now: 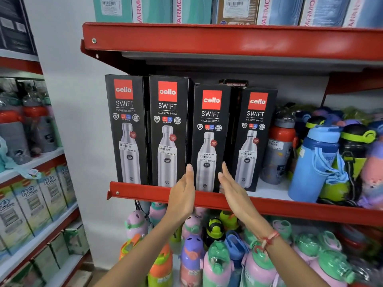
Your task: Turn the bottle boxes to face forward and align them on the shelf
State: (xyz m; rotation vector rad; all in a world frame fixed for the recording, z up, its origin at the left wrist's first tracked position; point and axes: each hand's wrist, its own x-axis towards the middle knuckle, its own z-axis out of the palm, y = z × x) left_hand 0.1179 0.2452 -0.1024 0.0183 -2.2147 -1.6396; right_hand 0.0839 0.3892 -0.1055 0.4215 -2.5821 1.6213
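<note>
Four black boxes (pixel 210 139) each reading "cello SWIFT VACUSTEEL BOTTLE", price stickers (pixel 128 147) "NINE MART" 1099.00 on left two, 979.00 on third, "H2O" on cartons (pixel 49 191) at left

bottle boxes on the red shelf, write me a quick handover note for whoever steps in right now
Left hand: open, flat, at the left edge of the third tall black Cello Swift bottle box; not gripping.
Right hand: open, flat, at that box's right edge.
Boxes: four stand upright in a row on the red metal shelf, all fronts facing forward. The first box and second box look taller than the third and fourth box.
Done: all four face forward.
Left: the third box looks slightly further forward; check front edges and gaps, then release.
</note>
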